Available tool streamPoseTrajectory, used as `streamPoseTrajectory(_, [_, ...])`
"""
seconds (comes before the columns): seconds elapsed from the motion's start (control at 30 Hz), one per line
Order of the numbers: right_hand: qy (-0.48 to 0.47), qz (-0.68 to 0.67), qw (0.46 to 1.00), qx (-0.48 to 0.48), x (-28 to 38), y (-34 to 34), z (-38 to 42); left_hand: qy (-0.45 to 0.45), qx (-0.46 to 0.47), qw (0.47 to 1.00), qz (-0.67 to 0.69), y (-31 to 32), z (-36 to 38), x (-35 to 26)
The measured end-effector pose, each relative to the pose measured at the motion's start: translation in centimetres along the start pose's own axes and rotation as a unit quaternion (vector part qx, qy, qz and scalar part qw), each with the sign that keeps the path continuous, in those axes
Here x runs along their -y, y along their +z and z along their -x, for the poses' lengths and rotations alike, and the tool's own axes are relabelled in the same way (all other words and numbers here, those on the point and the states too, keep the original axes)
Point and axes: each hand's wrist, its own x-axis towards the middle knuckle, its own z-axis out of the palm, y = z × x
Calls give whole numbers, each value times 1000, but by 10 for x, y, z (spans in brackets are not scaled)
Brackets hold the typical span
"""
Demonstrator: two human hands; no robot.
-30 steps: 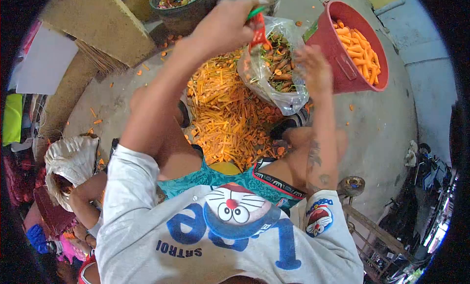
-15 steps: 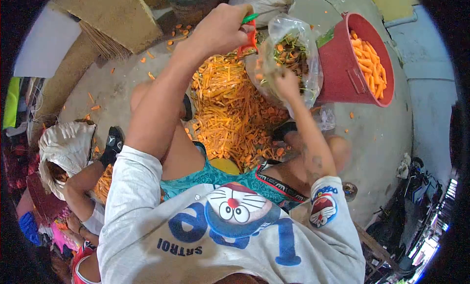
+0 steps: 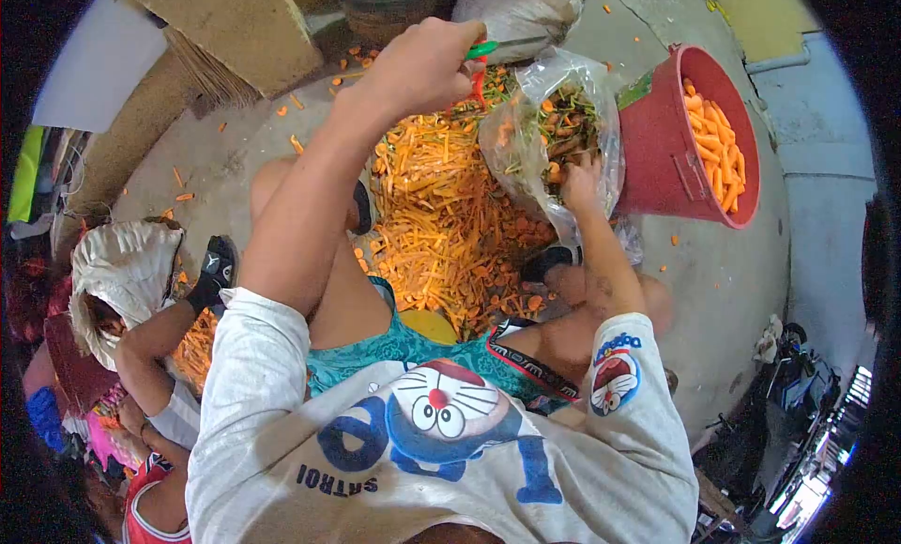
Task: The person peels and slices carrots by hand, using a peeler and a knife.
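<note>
the peeler, red with a green end, sits in the left hand, whose fingers are curled tight around its handle, held above the far edge of the carrot peelings heaped on the concrete floor. the right hand reaches into the clear plastic bag of carrot scraps, fingers bent over something too hidden to tell. just beside the bag stands a red bucket holding peeled carrots.
</note>
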Motion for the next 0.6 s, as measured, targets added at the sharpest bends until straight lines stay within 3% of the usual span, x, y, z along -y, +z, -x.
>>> streamPoseTrajectory(0.1, [-8, -77, 996, -44, -3, -23, -4, -2, -6, 1000, 1, -1, 1, -1])
streamPoseTrajectory(0.17, [197, -355, 911, -70, -3, -40, -22, 4, -16, 1000, 17, -1, 1, -1])
streamPoseTrajectory(0.2, [198, -353, 911, -72, -4, -52, -33, 8, -28, 999, 32, -1, -1, -1])
streamPoseTrajectory(0.27, [109, -498, 819, -263, -4, -81, -51, 8, -47, 997, 61, 3, -8, 0])
streamPoseTrajectory(0.3, [110, -496, 819, -266, -4, -102, -52, 5, -65, 994, 89, 4, -10, -1])
streamPoseTrajectory(0.37, [160, -766, 585, -213, -3, -153, -50, 16, -78, 992, 101, 6, -11, -10])
streamPoseTrajectory(0.4, [160, -764, 586, -218, -2, -174, -45, 23, -92, 989, 112, 7, -13, -15])
streamPoseTrajectory(0.47, [150, -871, 436, -166, 3, -207, -24, 25, -98, 980, 170, 14, -19, -23])
streamPoseTrajectory(0.5, [149, -870, 439, -166, 12, -214, -13, 21, -101, 969, 225, 18, -21, -27])
streamPoseTrajectory(0.53, [156, -855, 471, -150, 25, -217, -3, 21, -103, 969, 225, 19, -21, -34])
streamPoseTrajectory(0.57, [162, -841, 500, -132, 32, -218, 5, 12, -81, 947, 311, 20, -22, -40])
streamPoseTrajectory(0.6, [69, -895, 432, -85, 35, -215, 11, 2, -59, 917, 394, 20, -23, -45])
